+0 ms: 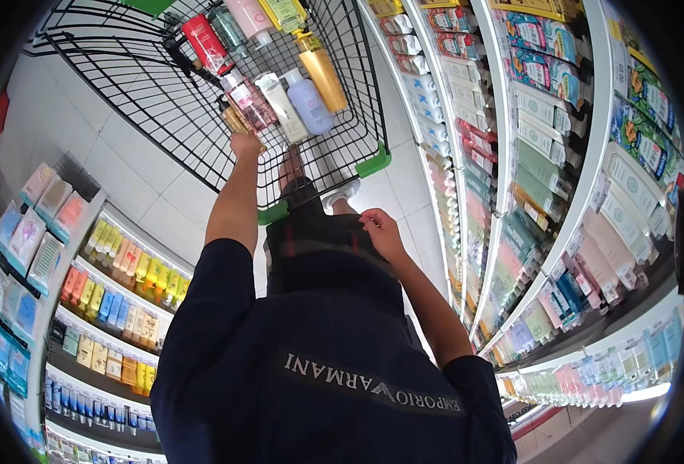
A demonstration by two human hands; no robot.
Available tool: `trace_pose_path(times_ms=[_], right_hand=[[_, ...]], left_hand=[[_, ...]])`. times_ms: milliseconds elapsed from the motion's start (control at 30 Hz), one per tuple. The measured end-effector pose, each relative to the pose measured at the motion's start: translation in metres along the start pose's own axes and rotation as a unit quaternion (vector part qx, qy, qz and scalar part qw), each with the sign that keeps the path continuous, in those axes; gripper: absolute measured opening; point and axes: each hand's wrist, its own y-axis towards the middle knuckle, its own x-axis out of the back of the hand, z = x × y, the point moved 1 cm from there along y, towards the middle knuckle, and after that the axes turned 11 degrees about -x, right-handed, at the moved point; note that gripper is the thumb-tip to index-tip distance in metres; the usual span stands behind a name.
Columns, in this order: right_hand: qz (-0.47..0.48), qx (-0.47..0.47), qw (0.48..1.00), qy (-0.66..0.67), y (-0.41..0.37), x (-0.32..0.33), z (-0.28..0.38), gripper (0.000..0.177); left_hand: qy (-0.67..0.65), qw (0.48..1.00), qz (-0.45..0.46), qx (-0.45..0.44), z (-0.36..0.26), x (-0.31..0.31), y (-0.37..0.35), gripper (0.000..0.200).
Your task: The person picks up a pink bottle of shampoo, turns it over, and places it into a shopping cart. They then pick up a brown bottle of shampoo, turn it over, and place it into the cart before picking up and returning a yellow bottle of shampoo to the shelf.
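Note:
My left hand (245,145) reaches over the left part of the wire shopping cart (137,100), its fingers closed around a small gold bottle (236,119). Close by in the cart lie a clear pink bottle (251,100), a white tube (282,107) and a lavender bottle (308,102). A gold pump bottle (323,73) is to their right. Farther in are a red pack (204,43), a greenish clear bottle (228,32), a pink bottle (249,19) and a yellow pack (283,13). In front of my dark shorts, my right hand (382,232) is loosely curled, with nothing visible in it.
Tall shelves of tubes, bottles and pouches (539,131) run along the right. On the left, a lower shelf unit (122,309) carries rows of coloured bottles, beside hanging packs (29,232). Green corner pieces (373,161) cap the cart's near end. Pale floor tiles (133,158) lie between.

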Motion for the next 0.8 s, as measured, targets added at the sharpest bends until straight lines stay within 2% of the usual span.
trace_pose_path(times_ms=[200,267,333,400,500,533,633,667,733,767,800], right_hand=[[-0.022,0.009,1.000,-0.007,0.001,0.007,-0.004,0.017],[-0.029,0.016,0.999,-0.018,0.002,0.009,-0.004,0.017],[-0.045,0.022,0.998,-0.021,0.005,0.010,-0.007,0.020],[-0.047,0.013,0.999,-0.010,0.004,0.013,-0.004,0.021],[-0.049,0.010,0.999,0.006,0.005,0.017,-0.002,0.024],[-0.051,0.012,0.999,0.011,0.002,0.017,-0.003,0.026],[-0.075,0.034,0.997,0.009,-0.004,0.016,-0.002,0.028],[-0.078,0.039,0.996,0.017,-0.006,0.017,-0.003,0.028],[-0.094,0.063,0.991,-0.074,-0.010,0.017,-0.004,0.029],[-0.095,0.070,0.991,-0.065,-0.013,0.017,-0.005,0.029],[-0.092,0.077,0.991,-0.066,-0.017,0.018,-0.007,0.027]], left_hand=[[0.020,0.999,0.028,0.007,0.009,-0.012,0.007,0.035],[0.023,0.999,0.035,-0.008,-0.001,0.000,-0.003,0.034],[0.025,0.998,0.051,0.014,-0.015,0.012,-0.014,0.034],[0.002,1.000,0.025,-0.003,-0.029,0.023,-0.026,0.034],[-0.033,0.994,-0.049,-0.094,-0.042,0.033,-0.026,0.045],[-0.032,0.993,-0.049,-0.106,-0.048,0.040,-0.027,0.045],[-0.078,0.955,-0.018,-0.287,-0.071,0.070,-0.041,0.036],[-0.075,0.952,-0.019,-0.297,-0.077,0.079,-0.048,0.036],[-0.083,0.927,0.076,-0.359,-0.084,0.097,-0.055,0.030],[-0.070,0.904,0.101,-0.409,-0.082,0.104,-0.057,0.024],[-0.104,0.885,0.138,-0.432,-0.078,0.109,-0.066,0.028]])
